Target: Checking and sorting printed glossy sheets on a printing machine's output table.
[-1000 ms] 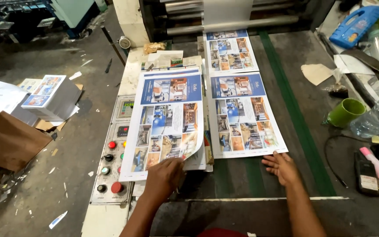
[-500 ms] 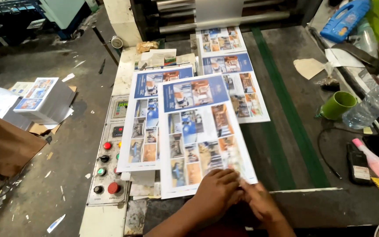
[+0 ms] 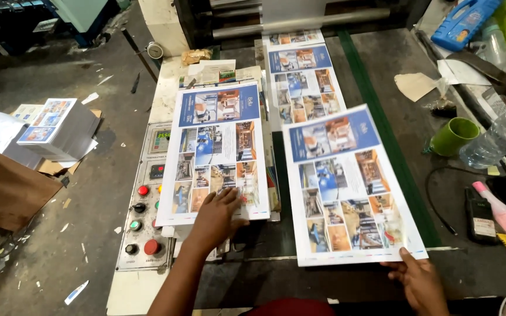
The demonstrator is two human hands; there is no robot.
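1. Head view, looking down on a dark worktop in front of a printing machine.
2. Left hand: laid flat, fingers spread wide, pressing the lower edge of the top printed sheet of a stack. Nothing gripped; palm down on paper.
3. Stack located at left of worktop, partly overhanging a control panel with red, green and black buttons.
4. Right hand: closed on the bottom right edge of a loose printed sheet, thumb on top, fingers beneath and hidden.
5. Loose printed sheet: lying slightly tilted, right of the stack, apart from it, with a dark strip of worktop between. Blue header band at top, small photo panels below. Lower edge near the front edge of the worktop.
6. Further printed sheets lying in line behind, running back towards the machine roller.
7. Green stripe on the belt running along the right edge of the sheets.
8. Right side of worktop: green cup on its side, clear plastic bottle just beside it, black handheld device with a cable, pink bottle lying flat, blue case at far corner.
9. Floor at left: separate pile of printed sheets on a grey block, brown cardboard near it, paper scraps scattered about.
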